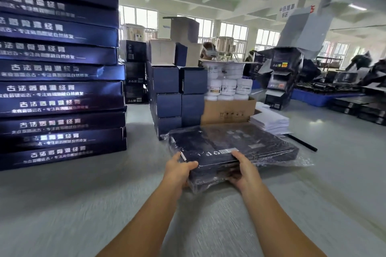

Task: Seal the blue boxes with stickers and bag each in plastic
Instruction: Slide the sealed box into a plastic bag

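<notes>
Two bare forearms reach forward from the lower edge over the grey bench (83, 204). The left grip (179, 171) and right grip (243, 171) each hold the near end of a flat blue box (229, 144), thumbs on its top face and fingers curled under its edge. This box sits inside a clear plastic bag (300, 161), whose loose film spills onto the bench at the right and far left corners. A second dark, film-covered layer shows under the near edge; whether it is another box cannot be told.

At left, well apart from the held box, stands a tall stack of flat blue boxes (60, 89) with white lettering on their sides. Just behind the bagged box, small blue cartons (177, 98) are piled in columns. Beside them is an open cardboard carton (227, 112) filled with white jars (228, 86) stacked in tiers. To its right lies a pile of white sheets (270, 121), with a black rod (302, 142) on the bench just in front. Farther right, blue trays (313, 98) carry dark items, blurred.
</notes>
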